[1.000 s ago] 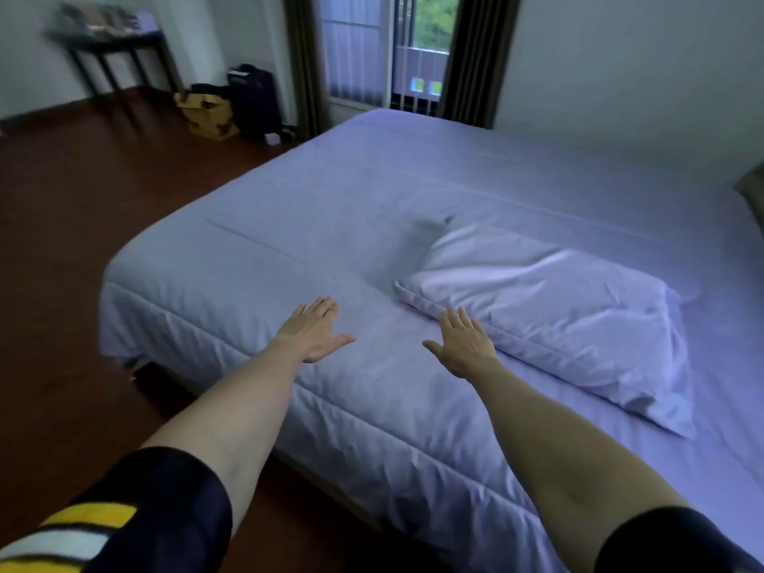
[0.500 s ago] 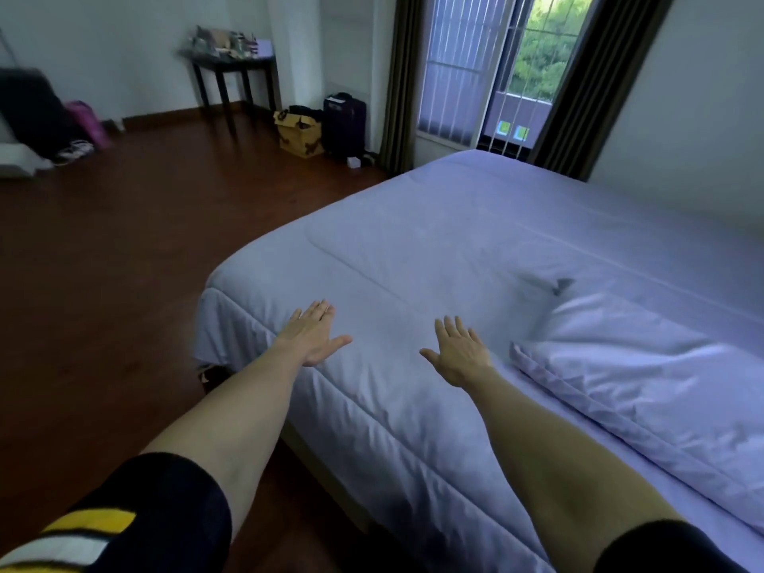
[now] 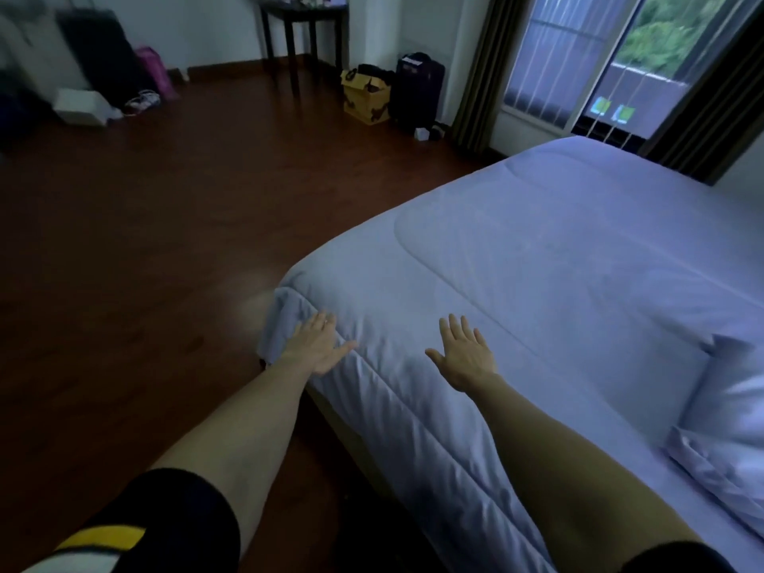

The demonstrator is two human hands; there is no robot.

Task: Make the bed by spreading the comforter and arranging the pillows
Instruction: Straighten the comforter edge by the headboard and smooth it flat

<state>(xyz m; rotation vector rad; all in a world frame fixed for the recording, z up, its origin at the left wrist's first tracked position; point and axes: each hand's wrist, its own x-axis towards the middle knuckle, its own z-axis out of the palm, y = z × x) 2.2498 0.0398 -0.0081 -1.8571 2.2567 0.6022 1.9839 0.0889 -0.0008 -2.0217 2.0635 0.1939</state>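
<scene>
A pale lilac comforter lies spread flat over the bed and hangs over its near edge. My left hand lies flat with straight fingers on the comforter's near left corner, at the edge. My right hand rests flat, fingers spread, on the top of the comforter a little to the right. A matching pillow lies at the right edge of the view, partly cut off.
Dark wooden floor stretches to the left of the bed. Far back stand a dark side table, a yellow bag, a dark suitcase and a curtained window. More bags sit at the far left wall.
Both flat hands have slid leftward along the comforter toward the bed's corner. The view has swung left, so the pillow now sits at the right edge.
</scene>
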